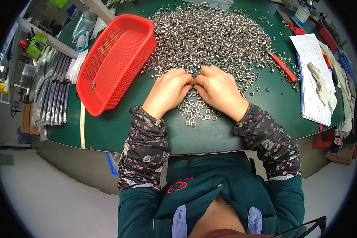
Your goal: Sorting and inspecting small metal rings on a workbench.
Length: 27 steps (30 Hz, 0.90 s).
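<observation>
A large heap of small silvery metal rings (210,35) covers the far middle of the green table (111,131). At the near edge of this heap, my left hand (169,89) and my right hand (222,92) meet, fingers curled in and thumbs almost touching. Both are closed, their fingertips pinched together; whatever they hold is hidden behind the knuckles. Below and between them, several loose rings (196,108) lie flat in a single layer. To the left of my left hand stands a red perforated plastic basket (133,69), with a small metal piece (93,85) inside.
Right of the heap lies a red-handled tool (284,68). Beyond it are printed sheets (308,47) with a pale glove (324,85) on top. A clear bottle (302,15) stands at the far right. Stacked dark, plastic-wrapped packs (53,101) sit at the left edge.
</observation>
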{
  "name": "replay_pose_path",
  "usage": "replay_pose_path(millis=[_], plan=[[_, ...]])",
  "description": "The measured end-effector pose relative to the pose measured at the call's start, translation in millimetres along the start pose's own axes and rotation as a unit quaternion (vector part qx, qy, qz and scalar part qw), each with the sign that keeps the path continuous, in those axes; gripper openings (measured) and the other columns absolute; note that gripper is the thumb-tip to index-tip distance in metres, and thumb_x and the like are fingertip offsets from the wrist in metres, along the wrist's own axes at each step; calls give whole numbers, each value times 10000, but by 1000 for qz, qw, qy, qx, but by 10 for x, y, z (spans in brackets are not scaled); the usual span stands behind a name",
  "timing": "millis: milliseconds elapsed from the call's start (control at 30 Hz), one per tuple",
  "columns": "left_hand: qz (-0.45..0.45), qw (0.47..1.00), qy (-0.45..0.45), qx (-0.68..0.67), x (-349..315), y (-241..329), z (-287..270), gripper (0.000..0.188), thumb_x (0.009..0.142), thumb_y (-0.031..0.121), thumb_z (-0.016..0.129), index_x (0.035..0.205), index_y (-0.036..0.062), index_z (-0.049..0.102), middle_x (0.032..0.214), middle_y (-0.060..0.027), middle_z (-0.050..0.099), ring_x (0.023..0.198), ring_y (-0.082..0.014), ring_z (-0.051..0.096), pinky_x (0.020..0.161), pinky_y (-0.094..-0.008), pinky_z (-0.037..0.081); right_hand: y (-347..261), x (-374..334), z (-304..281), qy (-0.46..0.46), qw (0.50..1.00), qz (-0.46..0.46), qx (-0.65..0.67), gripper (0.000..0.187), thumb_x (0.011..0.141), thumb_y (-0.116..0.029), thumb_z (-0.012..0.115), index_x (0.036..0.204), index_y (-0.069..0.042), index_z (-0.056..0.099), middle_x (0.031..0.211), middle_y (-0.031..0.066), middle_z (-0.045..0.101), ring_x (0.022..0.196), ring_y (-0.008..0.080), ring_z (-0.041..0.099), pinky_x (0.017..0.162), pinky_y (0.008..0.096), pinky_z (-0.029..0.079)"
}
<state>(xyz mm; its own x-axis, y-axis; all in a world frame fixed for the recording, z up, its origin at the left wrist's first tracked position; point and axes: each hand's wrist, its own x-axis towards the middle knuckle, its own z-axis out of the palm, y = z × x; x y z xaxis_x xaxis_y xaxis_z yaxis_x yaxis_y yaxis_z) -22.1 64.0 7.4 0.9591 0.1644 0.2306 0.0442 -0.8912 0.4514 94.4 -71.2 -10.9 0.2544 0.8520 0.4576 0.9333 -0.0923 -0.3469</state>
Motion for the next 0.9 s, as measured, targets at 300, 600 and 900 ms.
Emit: replay_pose_path(millis=[300, 600, 900], plan=[[49, 994, 78, 54, 46, -34, 129, 72, 777, 69, 633, 836, 31, 618, 817, -87, 565, 836, -286, 576, 721, -390, 485, 40, 25, 13, 22, 997, -27, -71, 90, 758, -135, 652, 754, -60, 603, 782, 52, 529, 789, 233, 566, 640, 362, 489], [52, 996, 72, 14, 41, -62, 40, 74, 781, 48, 626, 854, 34, 620, 817, -90, 552, 848, -284, 567, 744, -375, 474, 37, -31, -120, -36, 996, -49, 68, 91, 738, -125, 676, 790, -66, 630, 776, 54, 528, 770, 246, 575, 641, 375, 472], [-34, 983, 178, 5, -169, -186, -160, 119, 783, 45, 636, 902, 46, 629, 869, -86, 562, 881, -280, 564, 759, -371, 473, 15, -44, -169, -49, 996, -67, 30, 92, 753, -125, 662, 762, -53, 604, 775, 66, 520, 776, 255, 572, 639, 379, 480]])
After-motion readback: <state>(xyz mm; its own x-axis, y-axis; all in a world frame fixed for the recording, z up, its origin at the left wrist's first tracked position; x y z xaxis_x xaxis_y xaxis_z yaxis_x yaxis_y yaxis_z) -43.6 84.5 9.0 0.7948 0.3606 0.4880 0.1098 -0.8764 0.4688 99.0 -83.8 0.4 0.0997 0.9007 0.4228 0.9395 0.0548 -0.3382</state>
